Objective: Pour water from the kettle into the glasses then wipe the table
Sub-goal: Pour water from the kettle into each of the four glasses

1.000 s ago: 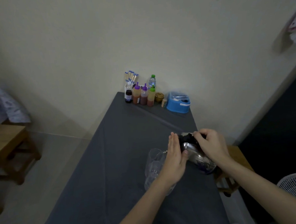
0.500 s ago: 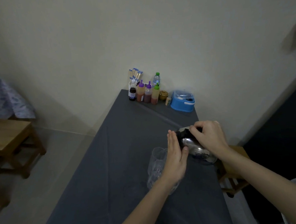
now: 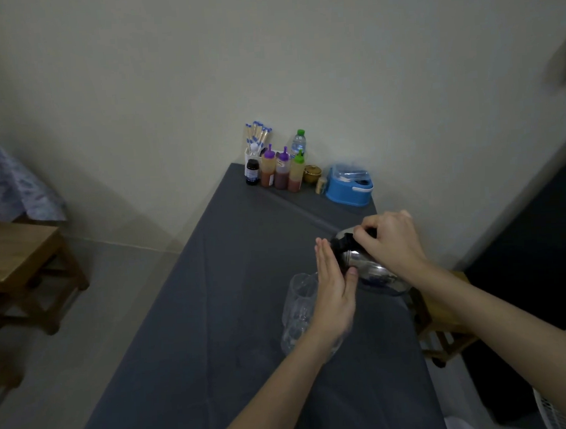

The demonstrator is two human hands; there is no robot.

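Observation:
A shiny steel kettle [image 3: 364,265] with a black top stands near the right edge of the grey-covered table [image 3: 214,300]. My right hand [image 3: 391,241] grips its black handle from above. My left hand [image 3: 333,287] is flat with fingers straight, its palm pressed against the kettle's left side. Two clear glasses [image 3: 298,308] stand one behind the other just left of the kettle, partly hidden by my left hand and wrist.
At the far end against the wall stand several sauce bottles [image 3: 281,170], a water bottle [image 3: 298,143], a cup of chopsticks [image 3: 256,137], a small gold pot [image 3: 312,173] and a blue container [image 3: 349,186]. Wooden stools stand left [image 3: 25,260] and right [image 3: 444,317] of the table.
The view has shifted slightly, and the kettle with both hands on it now sits a little higher and farther along the table. The glasses stay in place.

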